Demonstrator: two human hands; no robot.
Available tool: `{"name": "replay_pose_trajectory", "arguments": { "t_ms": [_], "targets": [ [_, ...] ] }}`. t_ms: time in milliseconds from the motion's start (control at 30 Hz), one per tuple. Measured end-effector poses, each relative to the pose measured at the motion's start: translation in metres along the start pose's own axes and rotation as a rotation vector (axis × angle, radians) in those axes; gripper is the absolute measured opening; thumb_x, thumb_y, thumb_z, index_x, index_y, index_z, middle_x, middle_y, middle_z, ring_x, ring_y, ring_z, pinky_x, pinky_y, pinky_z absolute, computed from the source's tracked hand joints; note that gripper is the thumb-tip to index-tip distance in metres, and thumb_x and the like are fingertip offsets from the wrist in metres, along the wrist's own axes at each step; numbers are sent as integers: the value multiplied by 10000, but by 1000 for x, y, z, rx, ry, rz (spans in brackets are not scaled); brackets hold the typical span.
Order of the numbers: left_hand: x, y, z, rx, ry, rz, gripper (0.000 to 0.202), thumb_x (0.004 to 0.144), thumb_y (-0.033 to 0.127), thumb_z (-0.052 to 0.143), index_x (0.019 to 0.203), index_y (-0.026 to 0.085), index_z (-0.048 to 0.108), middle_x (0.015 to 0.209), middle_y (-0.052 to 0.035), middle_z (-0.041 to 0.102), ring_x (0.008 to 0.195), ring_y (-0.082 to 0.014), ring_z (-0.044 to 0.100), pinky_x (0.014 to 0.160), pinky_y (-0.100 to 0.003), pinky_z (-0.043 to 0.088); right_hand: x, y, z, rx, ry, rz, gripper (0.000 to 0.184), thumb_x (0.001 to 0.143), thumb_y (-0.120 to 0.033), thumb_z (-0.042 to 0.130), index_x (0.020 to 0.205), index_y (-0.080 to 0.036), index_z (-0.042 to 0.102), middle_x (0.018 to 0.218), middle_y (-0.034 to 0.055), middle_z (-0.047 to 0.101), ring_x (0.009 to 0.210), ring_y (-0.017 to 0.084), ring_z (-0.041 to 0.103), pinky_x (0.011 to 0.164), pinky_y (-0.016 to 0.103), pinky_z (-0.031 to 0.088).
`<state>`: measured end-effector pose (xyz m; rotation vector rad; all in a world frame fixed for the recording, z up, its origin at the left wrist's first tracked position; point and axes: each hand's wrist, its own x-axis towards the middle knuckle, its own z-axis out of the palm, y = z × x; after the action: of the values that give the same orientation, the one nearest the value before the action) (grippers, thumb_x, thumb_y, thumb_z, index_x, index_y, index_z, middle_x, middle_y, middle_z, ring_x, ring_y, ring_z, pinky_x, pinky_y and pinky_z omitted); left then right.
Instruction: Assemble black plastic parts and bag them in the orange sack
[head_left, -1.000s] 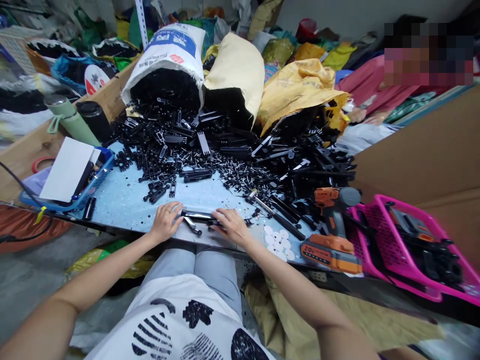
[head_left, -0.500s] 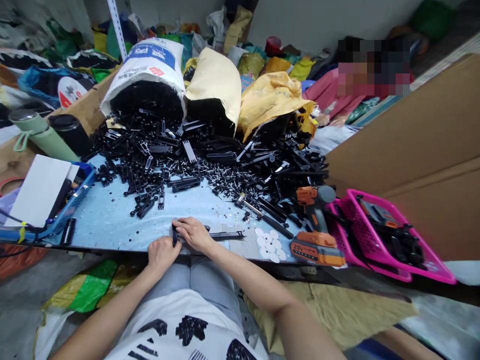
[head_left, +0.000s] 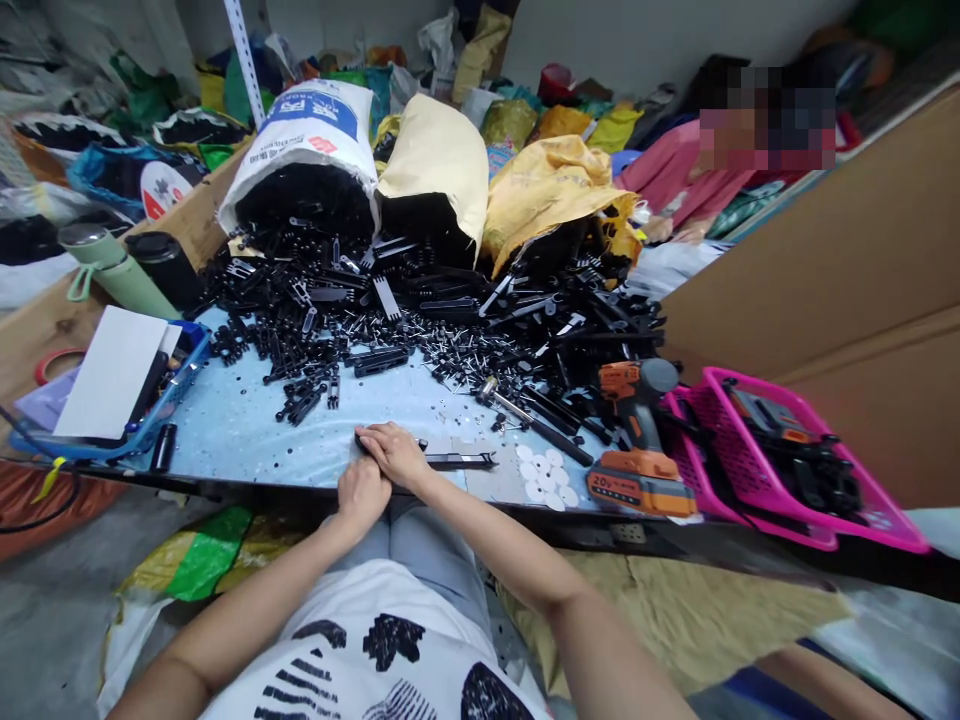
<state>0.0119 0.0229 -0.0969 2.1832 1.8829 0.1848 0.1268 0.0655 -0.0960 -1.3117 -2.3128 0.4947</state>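
At the front edge of the table my left hand [head_left: 364, 492] is closed, its knuckles pressed up against my right hand. My right hand [head_left: 395, 453] lies over the left fingers and is curled down on a black plastic part [head_left: 361, 441]; only a dark end of it shows past the fingertips. What sits inside the left fingers is mostly hidden. A long, narrow black plastic piece [head_left: 461, 460] lies on the table to the right of my right hand; whether it joins the held part is hidden. Several white discs [head_left: 544, 476] lie beyond it.
Loose black parts [head_left: 322, 290] and screws [head_left: 457, 350] heap up before three open sacks [head_left: 431, 150]. A hammer [head_left: 536, 422], a cordless drill [head_left: 637, 440] and pink baskets [head_left: 810, 490] stand right. At left are a blue basket [head_left: 112, 445] and green bottle [head_left: 120, 275]. A person in pink [head_left: 675, 170] sits behind.
My left hand has moved right and in against my right hand, covering more of the black part. The right hand stays nearly in place. The whole view has shifted slightly.
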Motion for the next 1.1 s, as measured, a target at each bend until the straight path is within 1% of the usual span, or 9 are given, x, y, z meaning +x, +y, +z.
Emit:
{"name": "replay_pose_trajectory", "arguments": {
  "t_ms": [133,200,267,433,533,700,800,967,1100],
  "targets": [
    [13,-17,-4,-12,191,410,267,887,239,417,983,137,644,972,-149,661,962,-261,603,808,-379,478,-36,24,-31,-47,122,-168,472,932,-419,420,1355,-210,429,1326,115,499,1199,221,459,986,403,400],
    [28,-22,-7,19,249,681,310,908,262,414,1148,151,576,1164,-150,599,1115,-260,531,926,-406,421,-61,50,-47,-148,195,-112,591,868,-516,496,1347,-178,422,1294,156,508,1193,261,461,961,435,411],
    [44,-20,-8,87,180,863,382,912,303,440,1251,135,495,1222,-164,561,1139,-257,516,937,-400,403,-82,77,-58,-300,173,-13,665,784,-635,533,1223,-135,524,1175,190,562,1089,296,522,873,442,446],
    [71,0,-15,178,-49,833,376,932,392,397,1037,88,593,905,-146,652,870,-238,618,715,-322,450,-98,105,-71,-464,-59,13,603,839,-684,369,675,-149,595,646,81,583,619,183,559,570,282,384],
    [71,2,-31,100,-115,785,441,954,421,312,806,141,619,776,-99,661,747,-195,625,667,-284,436,-94,95,-82,-333,-78,-67,632,883,-666,254,637,-166,554,604,49,560,566,142,525,532,253,322],
    [65,1,-55,87,-72,707,499,967,414,247,736,174,619,708,-68,662,653,-172,612,593,-261,404,-90,75,-99,-172,-54,-176,646,857,-699,234,602,-177,516,569,29,525,535,124,489,521,246,296],
    [55,-1,-67,74,-33,819,526,961,449,237,685,176,592,624,-64,631,576,-174,582,542,-270,381,-96,58,-111,-145,-17,-208,628,860,-688,250,571,-182,484,545,20,494,500,115,452,498,250,266],
    [0,-4,-99,-301,18,1165,530,946,501,208,626,209,514,523,-36,540,462,-151,493,460,-293,320,-115,1,-133,89,19,-387,603,811,-733,298,517,-212,379,473,-19,365,431,110,340,445,277,218],
    [-47,6,-106,-710,37,1177,653,917,545,8,681,227,527,456,-18,471,429,-147,470,454,-309,339,-117,-35,-103,445,75,-598,621,746,-798,336,522,-220,368,451,-42,315,394,99,322,409,282,225]
  ]
}}
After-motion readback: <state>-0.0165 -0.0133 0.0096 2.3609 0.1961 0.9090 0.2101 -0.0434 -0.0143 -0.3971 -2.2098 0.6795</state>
